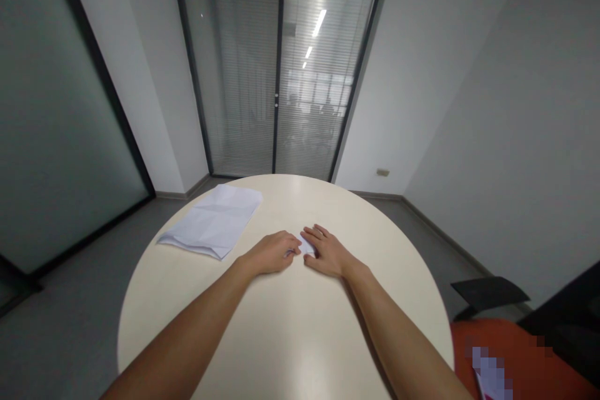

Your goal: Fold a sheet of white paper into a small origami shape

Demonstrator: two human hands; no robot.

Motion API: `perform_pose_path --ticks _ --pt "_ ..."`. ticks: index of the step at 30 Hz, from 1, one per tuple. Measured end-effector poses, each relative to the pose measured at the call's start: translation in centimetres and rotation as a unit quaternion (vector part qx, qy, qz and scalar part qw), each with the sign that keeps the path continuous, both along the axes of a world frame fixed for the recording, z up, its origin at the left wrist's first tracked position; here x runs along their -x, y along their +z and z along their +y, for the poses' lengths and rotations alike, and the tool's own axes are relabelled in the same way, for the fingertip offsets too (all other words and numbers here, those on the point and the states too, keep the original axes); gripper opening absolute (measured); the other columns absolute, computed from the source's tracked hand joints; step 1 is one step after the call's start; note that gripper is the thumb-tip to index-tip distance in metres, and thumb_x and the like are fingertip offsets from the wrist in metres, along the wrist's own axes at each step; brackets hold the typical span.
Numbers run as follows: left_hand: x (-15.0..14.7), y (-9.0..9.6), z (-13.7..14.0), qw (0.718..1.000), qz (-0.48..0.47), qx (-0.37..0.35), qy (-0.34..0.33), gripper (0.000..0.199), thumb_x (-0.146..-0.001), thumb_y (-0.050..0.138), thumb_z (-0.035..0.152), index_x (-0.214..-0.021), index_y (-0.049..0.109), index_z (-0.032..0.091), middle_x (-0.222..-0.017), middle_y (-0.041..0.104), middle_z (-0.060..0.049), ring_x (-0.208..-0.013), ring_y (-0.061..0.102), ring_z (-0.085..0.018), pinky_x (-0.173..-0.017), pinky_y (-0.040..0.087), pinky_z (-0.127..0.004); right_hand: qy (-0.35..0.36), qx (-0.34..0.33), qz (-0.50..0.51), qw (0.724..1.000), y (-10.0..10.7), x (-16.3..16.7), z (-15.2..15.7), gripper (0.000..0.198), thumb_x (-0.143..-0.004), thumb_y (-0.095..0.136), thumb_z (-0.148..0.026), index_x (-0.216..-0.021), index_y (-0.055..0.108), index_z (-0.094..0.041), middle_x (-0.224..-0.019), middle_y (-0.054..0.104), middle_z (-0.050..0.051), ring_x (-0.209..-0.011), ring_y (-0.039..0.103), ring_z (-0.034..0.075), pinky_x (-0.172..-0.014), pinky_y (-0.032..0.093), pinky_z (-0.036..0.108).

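A small piece of folded white paper lies on the round table between my two hands, mostly covered by them. My left hand is closed, its curled fingers pinching the paper's left end. Over the paper's right side rests my right hand, palm down, fingers spread and thumb apart. How the paper is folded beneath the fingers cannot be made out. Beyond my left hand, a stack of creased white paper sheets lies toward the far left of the table.
The round cream table stands before me. An orange chair with a black armrest is at the lower right, with a partly blurred item on its seat. Behind the table are a glass door with blinds and white walls.
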State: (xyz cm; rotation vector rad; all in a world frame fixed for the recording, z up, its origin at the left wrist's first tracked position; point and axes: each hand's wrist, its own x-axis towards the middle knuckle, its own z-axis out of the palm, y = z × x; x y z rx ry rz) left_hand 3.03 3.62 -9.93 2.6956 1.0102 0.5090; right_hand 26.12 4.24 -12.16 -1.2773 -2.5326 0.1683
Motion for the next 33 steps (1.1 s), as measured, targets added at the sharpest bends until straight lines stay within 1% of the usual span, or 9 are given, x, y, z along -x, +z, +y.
perform_pose_path --ticks 3,6,10,12,17,22,26,30,33 --pt "-0.2 0.1 -0.2 1.000 -0.003 -0.001 -0.001 0.024 -0.090 0.052 0.016 -0.102 0.071 0.022 -0.124 0.070 -0.006 -0.121 0.058 -0.022 -0.104 0.046 -0.034 -0.029 0.011 -0.011 0.999 -0.3 -0.1 0.0 0.074 -0.084 0.059 -0.043 -0.152 0.044 -0.016 -0.159 0.038 0.013 -0.149 0.027 0.036 -0.119 0.027 0.054" --pt "-0.2 0.1 -0.4 1.000 -0.006 0.004 0.005 0.025 -0.089 0.051 0.014 -0.104 0.069 0.022 -0.122 0.069 -0.006 -0.121 0.057 -0.023 -0.103 0.046 -0.034 -0.027 0.012 -0.009 1.000 -0.3 -0.3 0.1 0.075 -0.084 0.061 -0.045 -0.151 0.045 -0.016 -0.159 0.037 0.014 -0.149 0.026 0.036 -0.119 0.026 0.053" --pt "-0.3 0.1 -0.4 0.999 -0.011 0.026 0.015 0.034 -0.088 0.051 0.014 -0.118 0.065 0.022 -0.112 0.071 -0.007 -0.117 0.058 -0.023 -0.097 0.048 -0.032 -0.013 0.015 -0.008 1.000 0.2 -1.2 0.1 0.074 -0.085 0.063 -0.047 -0.149 0.048 -0.015 -0.159 0.036 0.017 -0.149 0.028 0.036 -0.119 0.026 0.053" --pt "-0.3 0.1 -0.3 0.999 -0.014 0.035 0.017 0.038 -0.089 0.050 0.016 -0.125 0.063 0.022 -0.111 0.071 -0.006 -0.116 0.058 -0.022 -0.096 0.048 -0.032 -0.009 0.014 -0.013 1.000 0.5 -1.8 0.1 0.073 -0.085 0.063 -0.049 -0.148 0.050 -0.014 -0.158 0.037 0.018 -0.148 0.030 0.036 -0.120 0.025 0.053" --pt "-0.3 -0.1 -0.2 0.999 -0.017 0.041 0.018 0.037 -0.092 0.050 0.018 -0.127 0.063 0.022 -0.113 0.071 -0.007 -0.118 0.057 -0.022 -0.096 0.048 -0.032 0.001 0.013 0.003 1.000 1.1 -2.9 -0.3 0.066 -0.088 0.063 -0.054 -0.140 0.059 -0.014 -0.153 0.045 0.020 -0.144 0.038 0.034 -0.120 0.026 0.053" --pt "-0.3 -0.4 -0.2 0.999 -0.022 0.021 0.034 0.031 -0.092 0.050 0.017 -0.118 0.066 0.022 -0.120 0.070 -0.006 -0.117 0.059 -0.022 -0.098 0.049 -0.034 0.006 0.020 0.026 0.999 1.6 -3.2 -0.6 0.056 -0.090 0.062 -0.053 -0.131 0.067 -0.015 -0.147 0.052 0.020 -0.138 0.045 0.034 -0.115 0.035 0.050" --pt "-0.4 -0.5 -0.1 0.999 -0.017 -0.002 0.042 0.027 -0.093 0.050 0.018 -0.113 0.068 0.022 -0.125 0.069 -0.006 -0.117 0.059 -0.022 -0.102 0.048 -0.035 0.008 0.020 0.061 0.998 1.6 -3.2 -0.5 0.047 -0.091 0.062 -0.051 -0.123 0.072 -0.018 -0.140 0.059 0.017 -0.133 0.051 0.031 -0.111 0.041 0.045" --pt "-0.7 -0.7 -0.2 0.998 -0.014 -0.027 0.053 0.031 -0.095 0.049 0.019 -0.119 0.067 0.024 -0.130 0.067 -0.005 -0.118 0.059 -0.022 -0.104 0.047 -0.036 -0.007 0.024 0.076 0.997 1.8 -3.1 -0.3 0.040 -0.094 0.059 -0.049 -0.117 0.076 -0.021 -0.124 0.069 0.014 -0.115 0.062 0.027 -0.101 0.048 0.039" --pt "-0.8 -0.9 -0.1 0.997 -0.015 -0.045 0.061 0.034 -0.096 0.049 0.021 -0.127 0.063 0.024 -0.139 0.061 -0.004 -0.120 0.058 -0.022 -0.105 0.047 -0.036 -0.005 0.028 0.075 0.997 2.1 -2.9 -0.2 0.037 -0.096 0.056 -0.046 -0.118 0.075 -0.023 -0.115 0.073 0.011 -0.105 0.066 0.025 -0.094 0.049 0.036"
